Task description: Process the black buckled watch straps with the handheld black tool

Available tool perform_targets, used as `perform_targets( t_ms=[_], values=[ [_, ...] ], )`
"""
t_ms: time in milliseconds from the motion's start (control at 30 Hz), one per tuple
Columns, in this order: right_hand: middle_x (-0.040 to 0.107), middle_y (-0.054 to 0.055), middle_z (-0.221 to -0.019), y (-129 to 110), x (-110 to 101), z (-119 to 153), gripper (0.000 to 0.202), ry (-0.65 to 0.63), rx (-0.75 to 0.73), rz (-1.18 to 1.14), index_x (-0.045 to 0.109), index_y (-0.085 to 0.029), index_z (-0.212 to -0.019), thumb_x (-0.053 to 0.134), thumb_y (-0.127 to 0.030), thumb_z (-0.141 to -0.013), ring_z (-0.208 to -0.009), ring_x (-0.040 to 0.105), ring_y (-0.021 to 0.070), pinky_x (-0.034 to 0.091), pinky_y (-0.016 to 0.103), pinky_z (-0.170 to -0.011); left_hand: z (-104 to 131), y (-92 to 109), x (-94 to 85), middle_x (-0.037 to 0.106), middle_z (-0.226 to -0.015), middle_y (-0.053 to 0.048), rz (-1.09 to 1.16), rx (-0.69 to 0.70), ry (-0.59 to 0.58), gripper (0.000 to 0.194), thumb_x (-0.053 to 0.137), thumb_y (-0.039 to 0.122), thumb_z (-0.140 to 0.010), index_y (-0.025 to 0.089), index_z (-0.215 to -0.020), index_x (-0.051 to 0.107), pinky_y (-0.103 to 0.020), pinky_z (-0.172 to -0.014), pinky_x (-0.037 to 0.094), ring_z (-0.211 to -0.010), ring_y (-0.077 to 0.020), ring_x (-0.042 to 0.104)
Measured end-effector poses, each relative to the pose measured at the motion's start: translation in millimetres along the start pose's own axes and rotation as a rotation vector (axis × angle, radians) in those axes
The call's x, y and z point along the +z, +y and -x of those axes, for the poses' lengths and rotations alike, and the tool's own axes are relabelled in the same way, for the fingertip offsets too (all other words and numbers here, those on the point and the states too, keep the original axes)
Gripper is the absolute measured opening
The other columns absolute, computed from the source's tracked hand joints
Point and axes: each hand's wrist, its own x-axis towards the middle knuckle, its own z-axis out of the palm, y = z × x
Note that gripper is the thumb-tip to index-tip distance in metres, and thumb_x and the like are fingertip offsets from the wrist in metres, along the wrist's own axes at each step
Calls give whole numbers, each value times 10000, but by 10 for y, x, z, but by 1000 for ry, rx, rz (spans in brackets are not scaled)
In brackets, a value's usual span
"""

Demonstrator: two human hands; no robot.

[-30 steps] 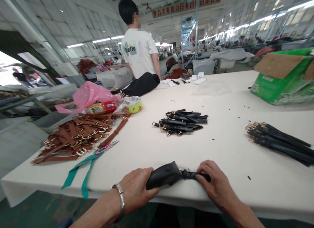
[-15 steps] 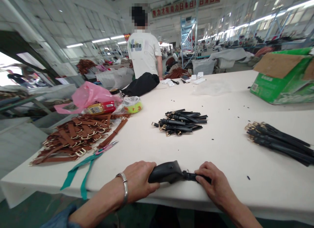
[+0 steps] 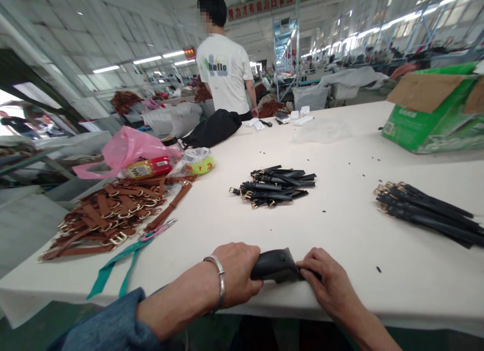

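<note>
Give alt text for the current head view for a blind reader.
The left hand grips a black handheld tool close to a mostly hidden dark strap pinched in the right hand, above a cream table. Beyond lie two bunches of black buckled straps; brown straps are heaped at left, a green box stands at right.

The back of the white shirt [image 3: 226, 86] bears the word "hello" in dark lowercase letters. The overhead banner [image 3: 280, 3] carries red Chinese characters: "努力才有能力日事日" reads at the left and "日清日高" at the right; the character between is unclear near the pole [image 3: 297, 43]. The green box [image 3: 410, 129] shows a square code and illegible white print. Lettering on the bottle [image 3: 141, 169] and small red sign [image 3: 190, 53] is unreadable.
</note>
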Motion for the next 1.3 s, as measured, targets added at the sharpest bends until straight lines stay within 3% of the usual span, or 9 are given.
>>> perform_targets(
  t_ms=[167, 433, 633, 733, 1000, 1167, 1300],
  values=[
    [521, 29, -783, -19, 17, -5, 169, 3, 3, 1, 598, -210, -816, 468, -112, -771, -782, 477, 176, 377, 309, -684, 138, -146, 53, 634, -808, -62, 49, -60, -39, 263, 467, 392, -669, 229, -847, 572, -328, -650, 449, -758, -232, 587],
    [512, 30, -786, 5, 19, -3, 134, -3, -15, 1, 568, -204, -808, 468, -120, -779, -787, 465, 180, 374, 313, -685, -20, 9, 30, 634, -791, -59, 60, -47, -2, 261, 474, 399, -654, 217, -814, 571, -326, -636, 447, -741, -236, 587],
    [521, 29, -785, 29, 46, 5, 133, 9, -13, 13, 571, -211, -813, 481, -125, -764, -780, 472, 184, 379, 317, -684, 212, -390, 139, 629, -790, -42, 94, -129, -46, 247, 473, 406, -666, 239, -823, 563, -305, -637, 434, -749, -218, 583],
    [528, 33, -786, 34, 51, 6, 136, 17, -17, 11, 572, -209, -813, 481, -125, -757, -778, 480, 185, 385, 317, -683, 283, -492, 160, 627, -802, -53, 69, -189, -53, 276, 470, 431, -671, 235, -841, 565, -320, -669, 426, -768, -226, 582],
    [532, 38, -783, 11, 33, 7, 121, 8, -23, 33, 561, -207, -807, 473, -138, -760, -776, 483, 191, 392, 329, -689, 394, -347, -34, 623, -802, -43, 154, -221, -61, 247, 450, 417, -703, 250, -856, 549, -295, -665, 416, -782, -214, 579],
    [536, 48, -825, -16, 27, 22, 150, 23, -27, 22, 560, -209, -855, 470, -142, -755, -804, 489, 194, 403, 328, -697, 196, -301, 120, 627, -785, -51, 127, -125, -28, 247, 476, 416, -678, 234, -825, 553, -318, -649, 421, -752, -230, 579],
    [536, 53, -844, -25, 18, 13, 159, 22, -30, 31, 565, -209, -871, 480, -155, -748, -817, 495, 195, 408, 323, -699, -32, -279, 302, 632, -803, -53, 196, -135, 77, 269, 447, 436, -701, 234, -852, 543, -296, -617, 422, -746, -220, 585]
  ],
)
